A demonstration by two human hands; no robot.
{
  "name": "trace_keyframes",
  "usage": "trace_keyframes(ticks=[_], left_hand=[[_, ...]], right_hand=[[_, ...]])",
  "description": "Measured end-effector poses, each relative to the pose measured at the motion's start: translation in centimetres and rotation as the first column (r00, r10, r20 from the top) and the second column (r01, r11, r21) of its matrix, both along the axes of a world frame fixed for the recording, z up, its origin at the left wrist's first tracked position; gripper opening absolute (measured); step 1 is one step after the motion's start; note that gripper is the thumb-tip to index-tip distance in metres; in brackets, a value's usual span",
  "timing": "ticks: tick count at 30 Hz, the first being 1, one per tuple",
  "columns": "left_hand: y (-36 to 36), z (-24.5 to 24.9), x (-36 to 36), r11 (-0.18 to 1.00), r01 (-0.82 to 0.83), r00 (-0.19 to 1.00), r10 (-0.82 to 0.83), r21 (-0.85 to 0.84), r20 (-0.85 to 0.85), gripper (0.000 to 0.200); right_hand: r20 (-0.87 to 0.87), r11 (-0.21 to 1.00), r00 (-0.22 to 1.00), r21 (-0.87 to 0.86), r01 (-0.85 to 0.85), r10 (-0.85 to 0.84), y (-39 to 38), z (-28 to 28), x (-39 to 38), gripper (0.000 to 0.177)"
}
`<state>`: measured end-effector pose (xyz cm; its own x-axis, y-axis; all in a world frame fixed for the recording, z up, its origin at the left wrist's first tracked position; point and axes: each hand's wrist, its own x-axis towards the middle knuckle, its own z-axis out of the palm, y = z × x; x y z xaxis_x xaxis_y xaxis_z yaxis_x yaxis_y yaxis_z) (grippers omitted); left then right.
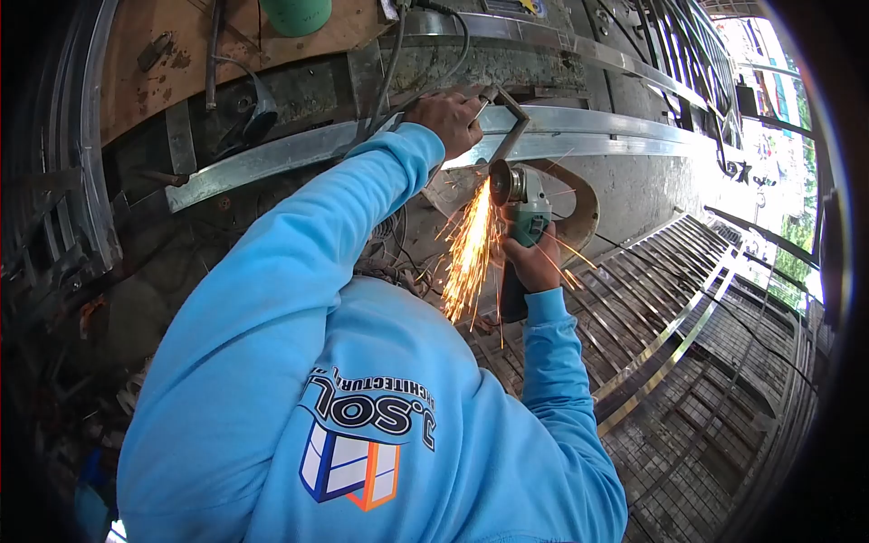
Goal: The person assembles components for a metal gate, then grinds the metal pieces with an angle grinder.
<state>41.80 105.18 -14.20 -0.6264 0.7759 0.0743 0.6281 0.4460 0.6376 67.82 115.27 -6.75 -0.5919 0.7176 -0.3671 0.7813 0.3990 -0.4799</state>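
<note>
My right hand is wrapped round the body of a green angle grinder, whose disc faces left. A dense stream of orange sparks sprays down and toward me from the disc. Close above the disc is the lower end of a bent metal bar with a square corner. My left hand is closed at the upper left end of this bar, beside the long silver metal tube. Its fingertips are partly hidden.
Long silver tubes run across the bench ahead. A green bucket stands on a brown board at upper left. Barred metal frames lie to the right. A dark cable runs near my left hand, and a curved tan piece lies behind the grinder.
</note>
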Motion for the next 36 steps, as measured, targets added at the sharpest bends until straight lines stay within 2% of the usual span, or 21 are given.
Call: trace_keyframes(ticks=[4, 7, 10, 13, 19, 22, 25, 28, 30, 32, 34, 36], left_hand=[[-0.1, -0.3, 0.0, 1.000, -0.010, 1.000, 0.011, 0.022, -0.009, 0.032], [-0.1, 0.2, -0.1, 1.000, -0.002, 1.000, 0.002, 0.006, 0.010, 0.032], [0.0, -0.2, -0.1, 1.000, -0.009, 1.000, 0.009, 0.020, 0.004, 0.031], [0.0, -0.4, -0.1, 0.999, -0.002, 1.000, 0.002, 0.035, 0.006, 0.029], [0.1, -0.3, 0.0, 1.000, -0.022, 1.000, 0.022, 0.013, -0.016, 0.029], [0.0, -0.4, 0.0, 0.999, -0.012, 1.000, 0.013, 0.041, -0.012, 0.030], [0.1, -0.4, -0.1, 1.000, 0.001, 1.000, -0.001, 0.017, -0.008, 0.031], [0.1, -0.5, 0.1, 0.999, -0.021, 0.999, 0.022, 0.033, -0.030, 0.031], [0.2, -0.7, 0.1, 0.999, -0.025, 0.999, 0.026, 0.031, -0.029, 0.030], [0.3, -0.8, 0.0, 1.000, -0.022, 1.000, 0.022, 0.022, -0.020, 0.029], [0.2, -0.5, -0.1, 1.000, -0.015, 1.000, 0.015, 0.005, -0.001, 0.029], [0.0, 0.0, -0.1, 1.000, -0.006, 1.000, 0.006, 0.008, 0.000, 0.029]], right_hand=[[-0.034, 1.000, 0.999, 0.008, -0.029, 0.029, 0.7, -1.1, 0.3, 0.072], [-0.039, 0.993, 0.996, 0.085, -0.078, 0.081, 0.4, -1.1, 0.4, 0.073], [-0.055, 1.000, 0.998, -0.002, -0.016, 0.016, 0.4, -1.2, 0.5, 0.071], [-0.083, 0.997, 0.995, -0.049, -0.060, 0.056, 0.9, -1.0, 0.3, 0.069], [0.037, 0.991, 0.997, 0.110, -0.074, 0.070, 0.7, -1.8, 0.9, 0.073], [-0.077, 0.998, 0.995, -0.029, -0.064, 0.062, 0.7, -1.0, 1.0, 0.073], [0.009, 0.998, 0.999, 0.041, -0.045, 0.044, 0.7, -1.2, 0.7, 0.073], [0.029, 0.999, 0.999, 0.033, -0.035, 0.034, 0.3, -0.1, -0.4, 0.075], [-0.088, 0.977, 0.975, 0.080, -0.197, 0.204, 1.6, -2.1, 1.1, 0.074], [-0.107, 0.977, 0.973, 0.080, -0.196, 0.204, 2.1, -2.8, 1.8, 0.073], [-0.024, 0.999, 0.999, 0.026, -0.037, 0.037, 0.3, 0.0, -0.3, 0.073], [-0.006, 0.997, 0.998, 0.045, -0.058, 0.058, 0.6, -0.7, 0.2, 0.072]])
